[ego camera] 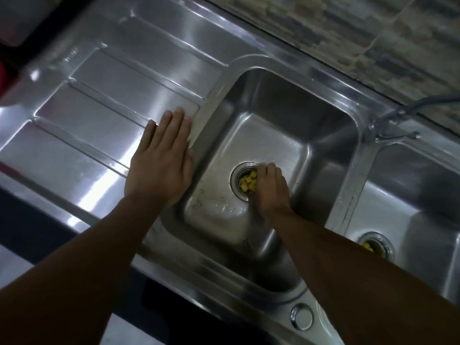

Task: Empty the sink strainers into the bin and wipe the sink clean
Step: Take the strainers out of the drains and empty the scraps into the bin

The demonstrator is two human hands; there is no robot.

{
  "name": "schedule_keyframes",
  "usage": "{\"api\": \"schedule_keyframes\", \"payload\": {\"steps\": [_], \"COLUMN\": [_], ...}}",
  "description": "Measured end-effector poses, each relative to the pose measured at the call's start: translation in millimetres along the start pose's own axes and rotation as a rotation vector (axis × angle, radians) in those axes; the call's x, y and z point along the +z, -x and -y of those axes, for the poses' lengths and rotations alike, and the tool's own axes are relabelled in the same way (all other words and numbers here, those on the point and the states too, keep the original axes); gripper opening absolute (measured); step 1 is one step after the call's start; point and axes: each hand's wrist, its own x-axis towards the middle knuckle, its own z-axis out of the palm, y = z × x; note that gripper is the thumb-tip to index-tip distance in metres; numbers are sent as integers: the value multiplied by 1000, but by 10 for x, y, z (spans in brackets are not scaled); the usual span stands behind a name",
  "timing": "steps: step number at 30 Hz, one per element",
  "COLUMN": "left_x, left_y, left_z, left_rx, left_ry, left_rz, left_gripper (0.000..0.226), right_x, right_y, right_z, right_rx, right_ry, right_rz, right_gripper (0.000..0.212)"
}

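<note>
Steel sink unit (224,275): ribbed drainboard (104,113), two basins. Left hand (160,168) flat on drainboard, at basin edge.

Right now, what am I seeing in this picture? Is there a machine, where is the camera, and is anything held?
No machine: these are a person's bare arms, filmed by a camera worn on their head, looking down at a steel double sink. The left hand lies flat on the ribbed drainboard beside the left basin. The right hand reaches into that basin, fingers curled at the strainer, which holds yellow food cubes; whether it grips it yet is unclear. A second strainer with yellow bits sits in the right basin. A tap stands behind, between the basins.
</note>
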Motion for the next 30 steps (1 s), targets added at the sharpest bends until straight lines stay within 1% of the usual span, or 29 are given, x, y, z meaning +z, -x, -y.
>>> {"api": "schedule_keyframes", "payload": {"steps": [2,4,6,14,17,22,24,27,30], "left_x": [16,28,35,42,41,31,30,29,34], "left_y": [-2,0,3,-4,0,0,-2,-1,-5], "left_z": [5,7,7,14,10,-3,-5,-3,0], "left_rx": [-1,3,5,6,5,4,3,1,0], "left_ry": [1,1,-1,-10,-11,-6,-4,-4,-11], "left_rz": [-5,-10,-13,-14,-12,-14,-16,-13,-6], "left_gripper": [63,63,63,63,63,63,63,64,64], "right_x": [21,27,31,16,-8,-56,-90,-180,-277], "right_y": [-64,-120,-162,-166,-143,-162,-176,-151,-59], "right_z": [-11,-21,-37,-49,-53,-62,-66,-76,-77], "right_rx": [28,61,90,109,96,134,143,152,155], "right_ry": [-29,-70,-109,-265,-305,-389,-421,-497,-534], "right_rz": [-59,-112,-123,-53,-36,31,44,35,-1], "right_gripper": [37,26,21,37,38,30,33,39,39]}}
